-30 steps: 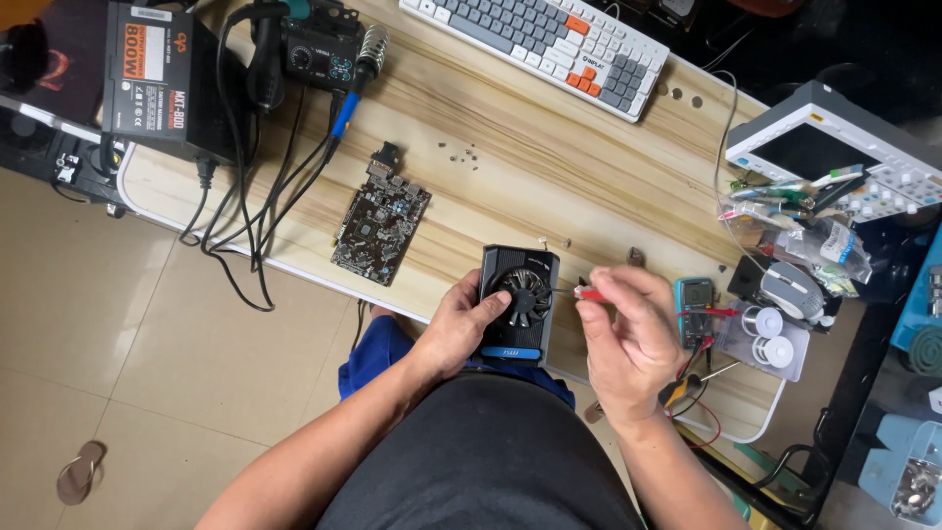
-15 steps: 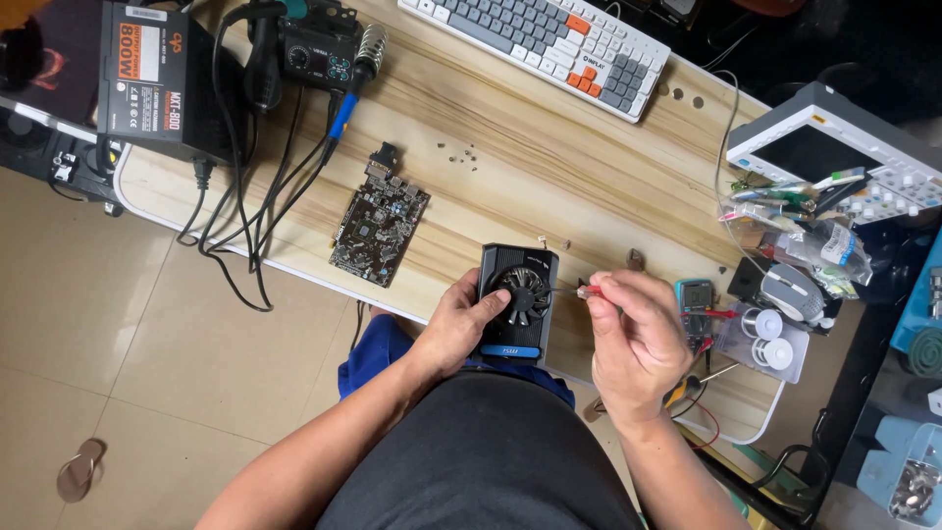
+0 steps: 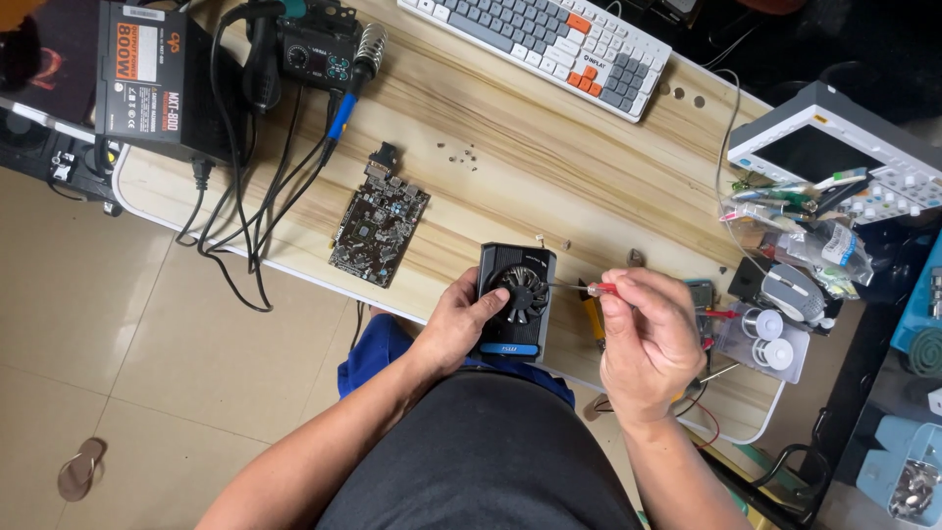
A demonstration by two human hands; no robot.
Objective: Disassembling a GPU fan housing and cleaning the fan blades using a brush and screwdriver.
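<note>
Table: the long wooden table [image 3: 549, 186] runs from far left to near right, and the person sits at its near edge.
Keyboard: a white and grey keyboard [image 3: 538, 44] with orange keys lies at the far side, well apart from the hands.
Black box: a black power box [image 3: 147, 83] sits at the far left, with dark cables hanging over the table edge.
Green board: a bare circuit board [image 3: 381, 224] lies flat to the left of the hands, near but not touching them.
Fan part: the black cooler with a round fan [image 3: 517, 300] sits at the near edge of the table, between the two hands.
Left hand: the left hand [image 3: 461, 319] holds the fan part from its left side, fingers curled tight around its edge, thumb on top beside the fan.
Right hand: the right hand [image 3: 648, 339] is up just right of the fan part, fingers pinched together on a thin screwdriver [image 3: 584, 288] with a red grip.
Screwdriver tip: it points left and reaches the right edge of the fan part.
Screws: tiny screws [image 3: 456, 154] lie loose farther back on the table.
</note>
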